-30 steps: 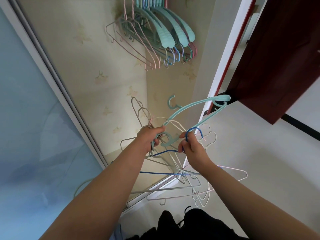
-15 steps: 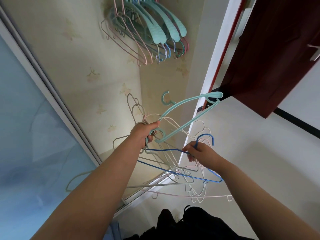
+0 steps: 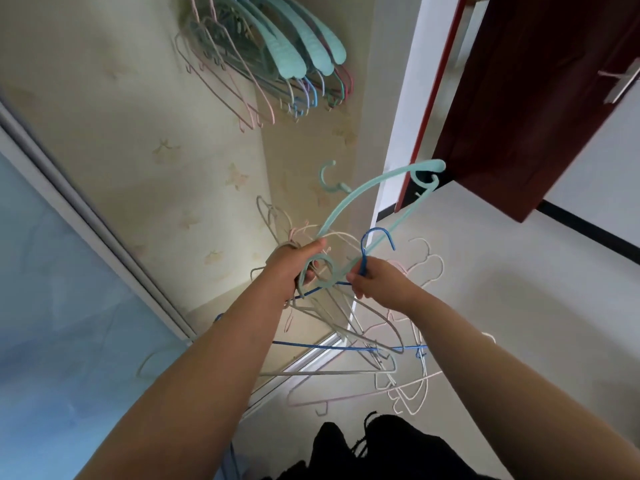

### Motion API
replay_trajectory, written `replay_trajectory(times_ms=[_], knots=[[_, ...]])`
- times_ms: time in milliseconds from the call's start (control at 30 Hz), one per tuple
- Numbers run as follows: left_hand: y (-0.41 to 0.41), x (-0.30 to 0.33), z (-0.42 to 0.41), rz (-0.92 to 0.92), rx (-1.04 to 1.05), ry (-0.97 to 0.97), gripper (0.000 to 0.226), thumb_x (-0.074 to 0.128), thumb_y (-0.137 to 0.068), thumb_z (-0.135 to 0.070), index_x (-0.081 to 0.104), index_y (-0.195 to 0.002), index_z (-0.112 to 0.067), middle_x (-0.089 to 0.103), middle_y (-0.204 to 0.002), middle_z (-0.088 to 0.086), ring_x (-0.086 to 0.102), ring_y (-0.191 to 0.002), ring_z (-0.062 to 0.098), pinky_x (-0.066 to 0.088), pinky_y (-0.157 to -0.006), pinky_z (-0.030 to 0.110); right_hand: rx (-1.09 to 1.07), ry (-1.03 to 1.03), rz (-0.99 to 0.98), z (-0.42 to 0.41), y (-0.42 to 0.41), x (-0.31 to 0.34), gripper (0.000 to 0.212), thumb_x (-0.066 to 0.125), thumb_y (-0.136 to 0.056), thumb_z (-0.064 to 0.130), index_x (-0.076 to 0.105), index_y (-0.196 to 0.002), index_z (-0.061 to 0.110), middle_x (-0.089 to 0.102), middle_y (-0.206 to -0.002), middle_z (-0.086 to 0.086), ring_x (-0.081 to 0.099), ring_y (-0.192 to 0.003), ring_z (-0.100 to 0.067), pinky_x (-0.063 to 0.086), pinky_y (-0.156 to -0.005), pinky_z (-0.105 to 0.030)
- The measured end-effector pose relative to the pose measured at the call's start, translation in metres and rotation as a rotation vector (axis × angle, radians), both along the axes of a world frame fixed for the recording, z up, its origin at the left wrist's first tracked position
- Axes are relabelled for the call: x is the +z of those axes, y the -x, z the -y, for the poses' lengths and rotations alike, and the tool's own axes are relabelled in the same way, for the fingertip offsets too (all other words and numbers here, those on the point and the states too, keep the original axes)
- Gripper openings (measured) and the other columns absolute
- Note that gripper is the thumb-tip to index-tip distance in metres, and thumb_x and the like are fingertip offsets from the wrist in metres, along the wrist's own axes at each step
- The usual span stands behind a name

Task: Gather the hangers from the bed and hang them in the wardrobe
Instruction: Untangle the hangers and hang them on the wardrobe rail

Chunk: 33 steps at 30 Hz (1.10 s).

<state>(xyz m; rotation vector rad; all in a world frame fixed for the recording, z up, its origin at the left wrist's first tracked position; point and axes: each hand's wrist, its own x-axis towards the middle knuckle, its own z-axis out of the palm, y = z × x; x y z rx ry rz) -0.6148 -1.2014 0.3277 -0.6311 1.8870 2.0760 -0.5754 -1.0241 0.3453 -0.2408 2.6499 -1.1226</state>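
Observation:
My left hand (image 3: 294, 265) grips a tangled bunch of hangers (image 3: 346, 341): white, grey and pink wire ones hanging down, plus a teal plastic hanger (image 3: 363, 199) sticking up to the right. My right hand (image 3: 377, 284) pinches the neck of a blue wire hanger (image 3: 367, 249), its hook pointing up and its bar crossing the bunch below. Inside the wardrobe (image 3: 138, 150), several teal, pink and grey hangers (image 3: 270, 53) hang together at the top.
The wardrobe's sliding door (image 3: 62, 289) with its pale blue panel stands at the left. A dark red room door (image 3: 540, 98) is open at the upper right. The white wall edge (image 3: 405, 116) separates wardrobe and doorway. Dark clothing shows at the bottom.
My right hand has moved back up and left toward the left hand, raising the blue hanger's hook. The view has tilted slightly, so the hung hangers sit higher in the frame.

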Motion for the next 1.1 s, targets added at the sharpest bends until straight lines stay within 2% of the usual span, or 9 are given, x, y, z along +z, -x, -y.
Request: replay_trajectory(times_ms=[133, 267, 467, 667, 733, 867, 933, 1033, 1100], knots=[[-0.001, -0.006, -0.002, 0.011, 0.055, -0.065, 0.027, 0.078, -0.078, -0.034, 0.068, -0.081, -0.008, 0.062, -0.065, 0.006, 0.055, -0.052, 0.014, 0.047, -0.049, 0.024, -0.035, -0.041, -0.102, 0.002, 0.005, -0.002, 0.011, 0.054, -0.093, 0.022, 0.051, -0.088, 0.013, 0.066, -0.073, 0.002, 0.057, -0.067, -0.014, 0.040, -0.066, -0.027], [-0.007, -0.001, -0.010, 0.039, 0.054, -0.172, 0.019, 0.072, -0.085, -0.024, 0.065, -0.077, -0.008, 0.061, -0.061, 0.006, 0.059, -0.049, 0.014, 0.052, -0.047, 0.023, 0.005, -0.062, -0.204, 0.001, 0.009, -0.004, 0.020, 0.057, -0.092, 0.024, 0.040, -0.091, 0.013, 0.065, -0.085, -0.011, 0.059, -0.075, -0.030, 0.046, -0.068, -0.036], [-0.020, -0.002, -0.015, 0.104, 0.031, -0.215, 0.019, 0.068, -0.088, -0.026, 0.063, -0.096, -0.009, 0.064, -0.075, 0.009, 0.062, -0.065, 0.017, 0.059, -0.055, 0.032, 0.100, -0.197, -0.188, 0.005, 0.020, -0.007, 0.022, 0.052, -0.095, 0.024, 0.040, -0.107, 0.010, 0.062, -0.095, -0.011, 0.062, -0.085, -0.033, 0.047, -0.073, -0.038], [-0.035, -0.010, -0.015, 0.109, -0.119, -0.084, 0.016, 0.057, -0.094, -0.024, 0.059, -0.082, -0.014, 0.055, -0.073, 0.009, 0.046, -0.060, 0.016, 0.035, -0.043, 0.018, 0.149, -0.433, -0.159, 0.011, 0.018, -0.009, 0.039, 0.044, -0.097, 0.045, 0.047, -0.109, 0.008, 0.059, -0.083, -0.010, 0.060, -0.078, -0.029, 0.045, -0.066, -0.034], [-0.040, -0.012, -0.012, 0.105, -0.162, -0.006, 0.018, 0.062, -0.091, -0.027, 0.054, -0.078, -0.016, 0.055, -0.069, 0.008, 0.046, -0.059, 0.016, 0.034, -0.039, 0.017, 0.221, -0.472, -0.127, 0.006, 0.019, -0.009, 0.040, 0.039, -0.099, 0.043, 0.053, -0.109, 0.008, 0.058, -0.087, -0.010, 0.061, -0.087, -0.031, 0.044, -0.069, -0.033], [-0.045, -0.015, 0.004, 0.113, -0.179, 0.035, 0.023, 0.069, -0.087, -0.027, 0.048, -0.081, -0.019, 0.056, -0.067, 0.006, 0.046, -0.050, 0.013, 0.030, -0.036, 0.016, 0.370, -0.227, 0.073, -0.012, 0.011, -0.026, 0.022, 0.052, -0.095, 0.031, 0.057, -0.097, 0.010, 0.058, -0.096, -0.006, 0.058, -0.101, -0.029, 0.045, -0.086, -0.034], [-0.048, -0.016, 0.011, 0.101, -0.217, 0.090, 0.023, 0.070, -0.086, -0.029, 0.049, -0.089, -0.020, 0.058, -0.068, 0.007, 0.048, -0.052, 0.013, 0.030, -0.037, 0.017, 0.359, -0.127, 0.200, -0.021, 0.002, -0.023, 0.028, 0.056, -0.093, 0.035, 0.057, -0.110, 0.012, 0.060, -0.114, -0.004, 0.056, -0.112, -0.025, 0.043, -0.096, -0.033], [-0.052, -0.021, 0.018, 0.088, -0.266, 0.191, 0.028, 0.073, -0.084, -0.027, 0.051, -0.100, -0.019, 0.060, -0.077, 0.009, 0.051, -0.061, 0.015, 0.033, -0.039, 0.020, 0.471, -0.389, 0.307, -0.035, -0.011, -0.013, 0.066, 0.048, -0.093, 0.053, 0.036, -0.143, 0.012, 0.043, -0.147, -0.007, 0.048, -0.128, -0.023, 0.035, -0.108, -0.035], [-0.055, -0.025, 0.020, 0.077, -0.294, 0.277, 0.035, 0.076, -0.081, -0.023, 0.050, -0.104, -0.019, 0.061, -0.086, 0.010, 0.053, -0.067, 0.015, 0.037, -0.041, 0.022, 0.569, -0.574, 0.447, -0.038, -0.022, -0.002, 0.064, 0.044, -0.092, 0.058, 0.051, -0.128, 0.006, 0.057, -0.133, -0.010, 0.065, -0.106, -0.025, 0.044, -0.099, -0.036]])
